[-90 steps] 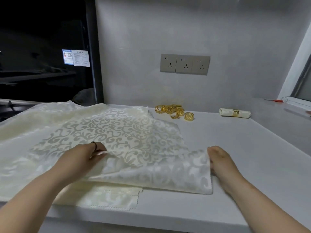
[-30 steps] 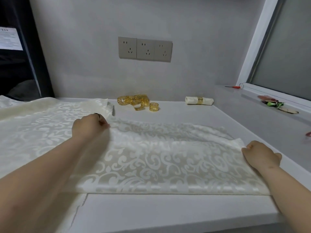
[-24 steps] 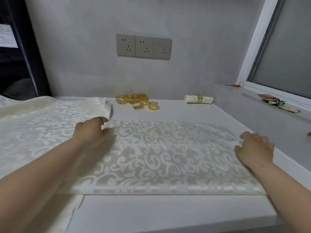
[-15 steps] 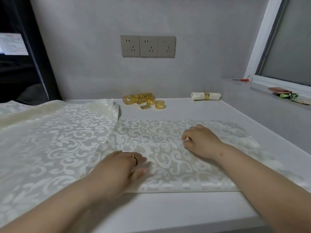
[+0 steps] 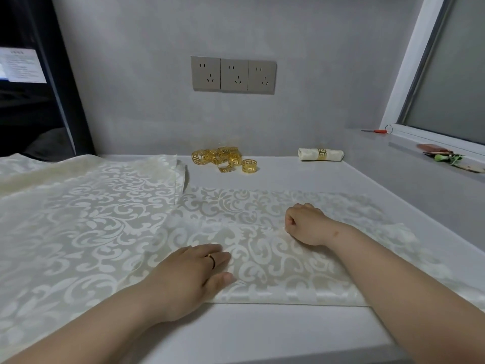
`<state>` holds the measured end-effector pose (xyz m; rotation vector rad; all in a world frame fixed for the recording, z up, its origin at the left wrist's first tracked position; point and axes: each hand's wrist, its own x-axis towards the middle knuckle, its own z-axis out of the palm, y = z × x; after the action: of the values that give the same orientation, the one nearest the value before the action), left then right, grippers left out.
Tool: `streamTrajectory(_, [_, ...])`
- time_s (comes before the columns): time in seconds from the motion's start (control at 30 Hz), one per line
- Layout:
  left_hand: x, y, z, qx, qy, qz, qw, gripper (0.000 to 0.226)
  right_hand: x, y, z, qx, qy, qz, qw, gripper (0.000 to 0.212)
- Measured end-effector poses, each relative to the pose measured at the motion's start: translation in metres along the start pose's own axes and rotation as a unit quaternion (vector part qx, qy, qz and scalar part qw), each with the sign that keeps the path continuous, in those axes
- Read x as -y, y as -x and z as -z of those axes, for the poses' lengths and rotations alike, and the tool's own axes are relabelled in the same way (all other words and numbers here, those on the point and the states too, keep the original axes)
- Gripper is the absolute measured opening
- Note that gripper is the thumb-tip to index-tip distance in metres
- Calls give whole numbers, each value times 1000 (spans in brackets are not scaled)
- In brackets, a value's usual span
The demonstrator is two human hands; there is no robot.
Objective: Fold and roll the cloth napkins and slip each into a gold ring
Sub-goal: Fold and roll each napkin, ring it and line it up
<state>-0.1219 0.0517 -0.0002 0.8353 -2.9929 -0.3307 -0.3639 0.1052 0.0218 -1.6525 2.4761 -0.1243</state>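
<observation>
A cream damask napkin [image 5: 262,261] lies folded into a wide band across the white counter [image 5: 262,332]. My left hand [image 5: 191,274] rests flat on its front left part, fingers straight. My right hand [image 5: 305,223] sits on the band's middle with curled fingers and pinches the edge of the upper layer. A pile of several gold rings [image 5: 223,158] lies at the back by the wall. To the right of the pile lies a rolled napkin in a gold ring [image 5: 320,155].
More spread napkins [image 5: 78,219] cover the counter's left side, overlapping the band's left end. A raised sill on the right carries red-handled scissors [image 5: 378,131] and small items [image 5: 446,156]. Wall sockets [image 5: 233,74] sit above the rings.
The napkin was pulled off the pile to the right and laid out. My right hand came from its right end to the middle and curled; my left hand moved to the front edge.
</observation>
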Motion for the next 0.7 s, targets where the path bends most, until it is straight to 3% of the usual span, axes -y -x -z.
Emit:
streamTrajectory(0.13, [-3, -4, -1, 15, 12, -1, 1000, 135, -5, 3, 2, 3, -30, -15, 999, 31])
streamTrajectory(0.37, [-10, 1, -7, 21, -27, 9, 999, 145, 2, 2, -4, -18, 7, 4, 1000, 33])
streamTrajectory(0.47, [-14, 5, -11, 21, -39, 19, 999, 147, 8, 5, -4, -8, 1, -10, 1000, 14])
streamTrajectory(0.5, [-15, 6, -13, 23, -43, 22, 999, 147, 11, 7, -5, -14, 1, -5, 1000, 17])
streamTrajectory(0.63, [-19, 8, -16, 26, -41, 63, 997, 150, 43, 39, -19, -76, -36, 71, 994, 37])
streamTrajectory(0.7, [-20, 9, -16, 30, -47, 86, 995, 153, 59, 63, -33, -64, -38, 137, 988, 42])
